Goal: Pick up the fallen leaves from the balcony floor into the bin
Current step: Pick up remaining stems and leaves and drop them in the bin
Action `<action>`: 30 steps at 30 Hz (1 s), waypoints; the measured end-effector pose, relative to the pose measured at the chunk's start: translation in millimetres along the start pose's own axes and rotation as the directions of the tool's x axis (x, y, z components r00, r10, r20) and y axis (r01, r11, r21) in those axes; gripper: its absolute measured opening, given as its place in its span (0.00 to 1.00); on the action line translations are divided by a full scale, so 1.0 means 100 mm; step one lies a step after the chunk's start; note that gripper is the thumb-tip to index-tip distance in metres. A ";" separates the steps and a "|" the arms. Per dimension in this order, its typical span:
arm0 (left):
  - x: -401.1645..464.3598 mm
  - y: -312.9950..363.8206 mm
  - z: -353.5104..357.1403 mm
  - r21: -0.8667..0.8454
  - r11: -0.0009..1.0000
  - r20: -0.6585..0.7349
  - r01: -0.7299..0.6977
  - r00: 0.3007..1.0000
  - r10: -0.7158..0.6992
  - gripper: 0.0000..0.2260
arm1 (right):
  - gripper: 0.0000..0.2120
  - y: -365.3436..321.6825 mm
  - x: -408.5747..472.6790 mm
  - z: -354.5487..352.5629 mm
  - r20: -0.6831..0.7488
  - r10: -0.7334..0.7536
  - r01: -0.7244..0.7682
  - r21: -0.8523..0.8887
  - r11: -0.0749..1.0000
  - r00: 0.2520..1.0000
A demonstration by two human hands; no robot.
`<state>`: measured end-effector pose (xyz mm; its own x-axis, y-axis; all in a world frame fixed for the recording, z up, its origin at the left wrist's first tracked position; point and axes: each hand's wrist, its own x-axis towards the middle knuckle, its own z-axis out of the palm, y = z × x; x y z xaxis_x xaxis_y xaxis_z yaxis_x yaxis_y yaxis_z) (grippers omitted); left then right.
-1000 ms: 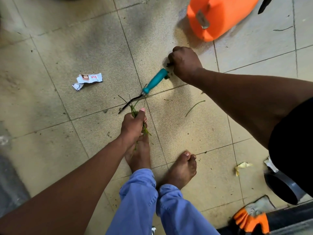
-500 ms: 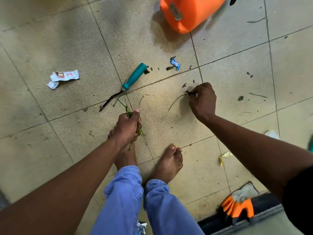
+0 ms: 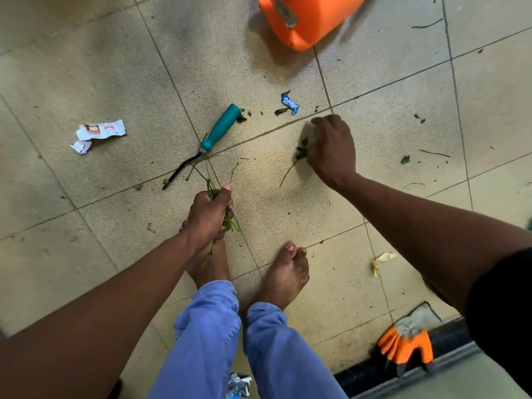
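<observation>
- The orange plastic container (image 3: pixel 305 18) at the top is cut off by the frame edge, so only its rounded lower corner and a grey label patch show; whether it is the bin cannot be told.
- The right hand (image 3: pixel 331 151) is low over the beige matt tiled floor (image 3: pixel 86 67), fingers curled downward; dark crumpled leaf pieces (image 3: pixel 300 151) and a thin green stem show at its thumb side, but the fingertips are hidden beneath the knuckles, so a true pinch cannot be confirmed (the leaves lie against the hand's edge).
- The left hand (image 3: pixel 208 214) is closed in a fist around a bunch of thin green stalks (image 3: pixel 213 188), thumb pressed on top; stalks stick out above and below the fist, and the hand covers the toes of the left foot.
- A tool with a smooth teal plastic handle and a dark, bent metal shaft (image 3: pixel 213 136) lies flat across a grout line, just beyond the left hand; its tip is too thin to make out.
- Small dark leaf scraps (image 3: pixel 280 111) sit near the handle's end, and more flecks and thin twigs (image 3: pixel 404 159) are scattered to the right.
- A crumpled blue foil wrapper (image 3: pixel 290 102) lies beside those scraps; a torn white paper wrapper with red print (image 3: pixel 98 133) lies well to the left.
- A curled yellow dry leaf (image 3: pixel 381 260) lies right of the bare right foot (image 3: pixel 283 275).
- An orange and grey work glove (image 3: pixel 408 338) lies partly on a dark threshold strip, lower right.
- Blue cloth trouser legs (image 3: pixel 207 335) fill the bottom centre.
</observation>
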<state>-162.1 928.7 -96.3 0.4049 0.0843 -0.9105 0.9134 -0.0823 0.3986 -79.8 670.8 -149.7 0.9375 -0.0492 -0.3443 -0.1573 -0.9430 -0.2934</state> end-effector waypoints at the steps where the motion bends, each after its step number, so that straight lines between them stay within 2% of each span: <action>1: 0.01 0.00 0.00 0.004 1.000 0.003 -0.008 1.000 0.008 0.20 | 0.26 -0.01 0.05 -0.03 -0.019 0.006 -0.006 -0.004 1.000 1.000; 3: 0.02 -0.01 -0.02 0.009 1.000 0.006 -0.022 1.000 0.022 0.20 | 0.31 -0.03 0.17 -0.07 -0.001 0.005 -0.005 -0.023 1.000 1.000; 6: 0.02 -0.03 -0.03 0.013 0.999 -0.011 -0.031 0.999 0.031 0.20 | 0.33 -0.04 0.21 -0.04 0.103 -0.031 0.042 -0.105 0.994 0.994; 9: 0.00 -0.03 -0.03 0.012 0.999 -0.010 -0.031 0.999 0.031 0.21 | 0.28 -0.13 0.02 0.02 0.169 -0.071 0.102 -0.179 0.979 0.983; 12: 0.01 -0.02 -0.02 0.000 1.000 -0.027 -0.012 1.000 0.012 0.21 | 0.23 -0.31 -0.20 0.04 0.217 -0.172 0.209 -0.163 0.964 0.961; 15: 0.03 0.00 -0.01 -0.021 1.000 -0.014 0.000 1.000 0.000 0.21 | 0.22 -0.44 -0.19 0.09 0.215 -0.330 0.367 -0.161 0.916 0.919; 17: 0.05 0.00 -0.02 -0.023 1.000 -0.007 0.001 1.000 -0.001 0.20 | 0.24 -0.50 -0.04 0.15 0.186 -0.382 0.416 -0.207 0.885 0.905; 22: 0.06 -0.02 -0.04 -0.031 1.000 -0.006 -0.003 1.000 0.003 0.20 | 0.26 -0.50 0.14 0.18 0.267 -0.446 0.511 -0.281 0.812 0.855; 27: 0.06 0.00 -0.04 -0.039 0.999 -0.015 0.004 1.000 -0.004 0.20 | 0.23 -0.40 -0.16 0.08 0.328 -0.477 0.567 -0.295 0.769 0.816; 30: 0.07 0.00 -0.02 -0.042 0.999 -0.030 0.004 1.000 -0.006 0.20 | 0.21 -0.45 -0.21 0.07 0.290 -0.506 0.579 -0.290 0.762 0.812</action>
<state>-159.3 930.8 -102.6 0.4007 0.1143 -0.9090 0.9162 -0.0406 0.3988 -94.3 716.4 -135.7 0.7508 0.5331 -0.3901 0.5130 -0.8426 -0.1640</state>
